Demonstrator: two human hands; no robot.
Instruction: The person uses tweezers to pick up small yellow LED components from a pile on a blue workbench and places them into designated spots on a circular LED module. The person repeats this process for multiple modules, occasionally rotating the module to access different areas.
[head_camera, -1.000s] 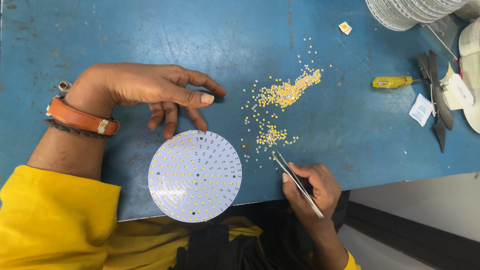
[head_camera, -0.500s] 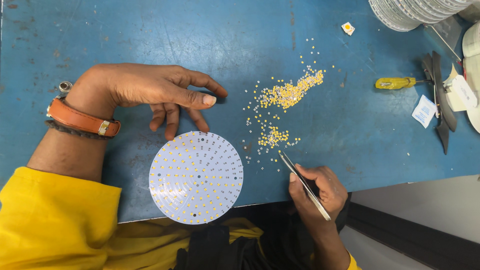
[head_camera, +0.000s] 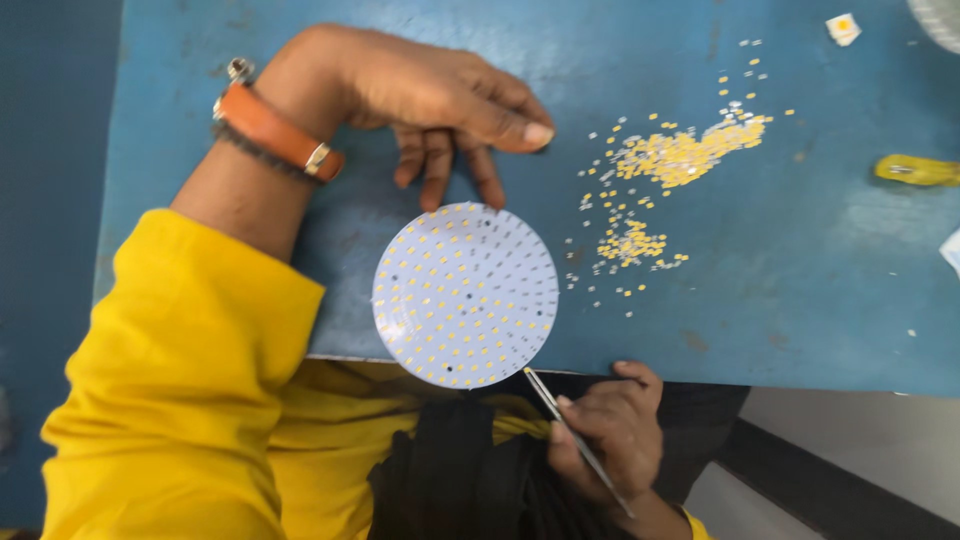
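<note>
Blue-painted tabletop (head_camera: 800, 300), worn and scuffed, fills most of the head view; its near edge runs across the lower part of the frame, with the person's lap and dark clothing below it.

Round white circuit board (head_camera: 465, 294): lies flat at the near edge of the tabletop, its lower rim slightly overhanging. Its face is dotted with rows of small yellow chips and a few dark holes.

Left hand (head_camera: 430, 95): rests on the tabletop just beyond the board, palm down, fingers curled loosely with the tips touching the surface near the board's upper rim. It grips nothing; the forefinger extends to the right, flat on the blue surface. An orange wristband (head_camera: 275, 130) sits on the wrist, and a yellow sleeve (head_camera: 190, 380) covers the forearm.

Right hand (head_camera: 610, 430): held below the table edge, closed around slim metal tweezers (head_camera: 575, 440) in a pen-like grip. The tweezer tip points up and left and sits at the lower right rim of the board. Whether the tip carries a chip cannot be told.

Loose yellow chips (head_camera: 680, 155): scattered in a heap to the right of the left hand, with a smaller cluster (head_camera: 630, 245) nearer the board and strays around both.

Yellow tool handle (head_camera: 915, 170): lies at the right edge, well apart from both hands. A small white square piece (head_camera: 843, 28) lies at the top right.
</note>
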